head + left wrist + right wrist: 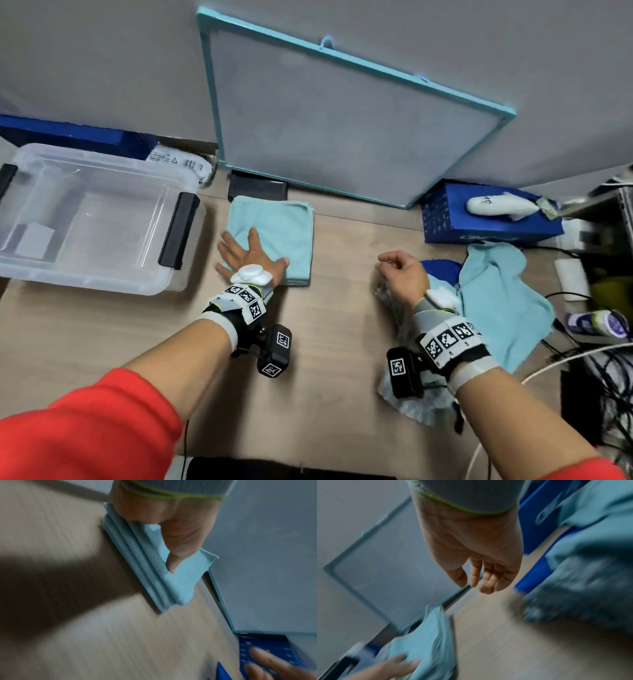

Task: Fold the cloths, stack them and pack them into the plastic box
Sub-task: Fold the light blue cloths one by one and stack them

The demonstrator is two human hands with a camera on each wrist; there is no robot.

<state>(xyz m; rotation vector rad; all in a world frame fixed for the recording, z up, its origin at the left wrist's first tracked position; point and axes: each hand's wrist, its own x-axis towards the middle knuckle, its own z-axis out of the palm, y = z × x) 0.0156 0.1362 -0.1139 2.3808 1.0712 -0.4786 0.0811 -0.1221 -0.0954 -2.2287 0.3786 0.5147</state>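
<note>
A folded stack of light-blue cloths point(274, 236) lies at centre frame on the wooden table point(325, 342), the left hand point(248, 255) spread flat on it. The left wrist view alone reveals its layered edges. The right hand point(402, 274), loosely curled and holding nothing, hovers before an unfolded cloth point(503, 301). The clear plastic box point(85, 219) sits at left.

A plain grey wall point(445, 51) rises behind a light wood-grain tabletop point(325, 342). A teal-framed board point(342, 116) leans against the wall at the tabletop's far edge. The lighting is even, with soft shadows on the wood.
</note>
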